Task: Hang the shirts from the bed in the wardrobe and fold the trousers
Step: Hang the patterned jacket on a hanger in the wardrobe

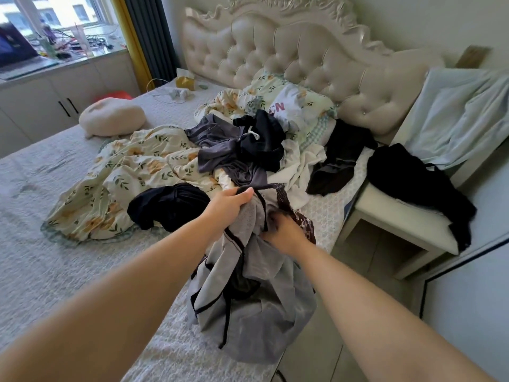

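Both hands are on the job: left hand [230, 206] grips the top edge of a light grey, black-trimmed fabric garment [256, 307], and right hand [286, 234] bunches it just beside. It's draped over the near right edge of the grey quilted bed [55, 244]. Looks like the pick-up step. Next I'd shake it open to tell shirt from trousers.
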`<state>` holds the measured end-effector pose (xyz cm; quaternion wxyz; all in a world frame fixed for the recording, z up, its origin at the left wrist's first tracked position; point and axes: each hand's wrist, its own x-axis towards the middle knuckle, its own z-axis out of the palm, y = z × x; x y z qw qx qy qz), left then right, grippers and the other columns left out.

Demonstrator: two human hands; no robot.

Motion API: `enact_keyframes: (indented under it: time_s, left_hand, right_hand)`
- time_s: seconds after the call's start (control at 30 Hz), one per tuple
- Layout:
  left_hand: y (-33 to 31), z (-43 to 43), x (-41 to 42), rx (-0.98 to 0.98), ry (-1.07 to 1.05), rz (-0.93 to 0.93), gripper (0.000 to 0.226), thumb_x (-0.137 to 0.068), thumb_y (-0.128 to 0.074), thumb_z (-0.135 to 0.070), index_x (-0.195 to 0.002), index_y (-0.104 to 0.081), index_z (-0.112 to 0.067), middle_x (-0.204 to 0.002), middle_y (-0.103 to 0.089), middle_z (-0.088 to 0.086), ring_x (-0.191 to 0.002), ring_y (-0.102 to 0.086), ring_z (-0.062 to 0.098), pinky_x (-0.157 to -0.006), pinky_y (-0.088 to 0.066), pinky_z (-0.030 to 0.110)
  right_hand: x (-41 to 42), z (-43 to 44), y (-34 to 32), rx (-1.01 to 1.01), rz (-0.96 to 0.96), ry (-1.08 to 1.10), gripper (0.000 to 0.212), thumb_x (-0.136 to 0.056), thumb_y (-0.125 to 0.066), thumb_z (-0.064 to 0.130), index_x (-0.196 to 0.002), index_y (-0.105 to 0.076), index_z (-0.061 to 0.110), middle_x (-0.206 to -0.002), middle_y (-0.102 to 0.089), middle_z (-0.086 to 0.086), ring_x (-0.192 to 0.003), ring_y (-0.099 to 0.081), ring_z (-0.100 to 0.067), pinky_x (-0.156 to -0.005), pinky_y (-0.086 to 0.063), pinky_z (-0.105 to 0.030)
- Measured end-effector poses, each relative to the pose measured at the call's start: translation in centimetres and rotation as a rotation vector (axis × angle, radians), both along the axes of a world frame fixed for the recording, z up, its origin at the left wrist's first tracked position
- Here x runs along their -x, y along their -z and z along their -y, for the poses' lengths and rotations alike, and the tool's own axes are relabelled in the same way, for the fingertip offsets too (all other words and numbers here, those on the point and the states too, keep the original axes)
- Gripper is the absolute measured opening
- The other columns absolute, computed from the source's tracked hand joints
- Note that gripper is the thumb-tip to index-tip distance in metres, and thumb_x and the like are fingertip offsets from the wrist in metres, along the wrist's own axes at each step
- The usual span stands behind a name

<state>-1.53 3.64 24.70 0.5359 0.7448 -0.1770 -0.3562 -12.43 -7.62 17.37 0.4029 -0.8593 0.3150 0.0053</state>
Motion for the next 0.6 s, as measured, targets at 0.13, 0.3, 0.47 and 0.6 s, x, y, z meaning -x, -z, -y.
enact_keyframes:
  time_s: [0.13,0.3,0.47,0.6]
  left_hand:
    - [-0.9,-0.2,-0.4,0.190,-0.046,-0.197,0.018,-0.094,-0.058,-0.029,-0.095,-0.069,-0.015,-0.087,-0.073,0.005,-0.083,-0.068,0.021,-0.081,-0.054,0.035]
    - [-1.5,-1.3,-2.7,0.332,-0.231,-0.330,0.018,-0.095,-0.057,-0.028,-0.101,-0.067,-0.015,-0.085,-0.074,0.005,-0.075,-0.071,0.018,-0.063,-0.056,0.029]
    - [-0.1,-2.7,-5.6,0.045,-0.348,-0.048,0.027,-0.095,-0.054,-0.039,-0.111,-0.062,-0.019,-0.102,-0.067,0.008,-0.096,-0.064,0.029,-0.091,-0.052,0.043]
    - [0.8,-3.8,-7.0,-0.141,-0.375,0.185,0.038,-0.093,-0.052,-0.045,-0.120,-0.060,-0.019,-0.107,-0.063,0.006,-0.098,-0.059,0.027,-0.087,-0.049,0.038]
  right_hand:
    - [-0.3,-1.1,1.2,0.072,-0.007,0.106,0.048,-0.085,-0.063,0.040,-0.123,-0.057,0.010,-0.119,-0.061,-0.015,-0.110,-0.054,-0.034,-0.088,-0.045,-0.037]
    - [0.2,0.1,0.6,-0.090,0.079,0.139,0.019,-0.090,-0.057,0.033,-0.073,-0.061,0.025,-0.078,-0.063,-0.002,-0.080,-0.058,-0.023,-0.072,-0.047,-0.034]
    - [-0.9,2.9,-3.9,-0.281,0.100,0.193,0.017,-0.089,-0.061,0.027,-0.075,-0.061,0.017,-0.076,-0.059,-0.003,-0.073,-0.055,-0.020,-0.063,-0.040,-0.030]
    - [-3.2,2.9,-8.7,-0.163,0.387,0.237,0.028,-0.081,-0.063,0.022,-0.056,-0.051,0.021,-0.056,-0.049,0.006,-0.058,-0.048,-0.015,-0.054,-0.032,-0.028]
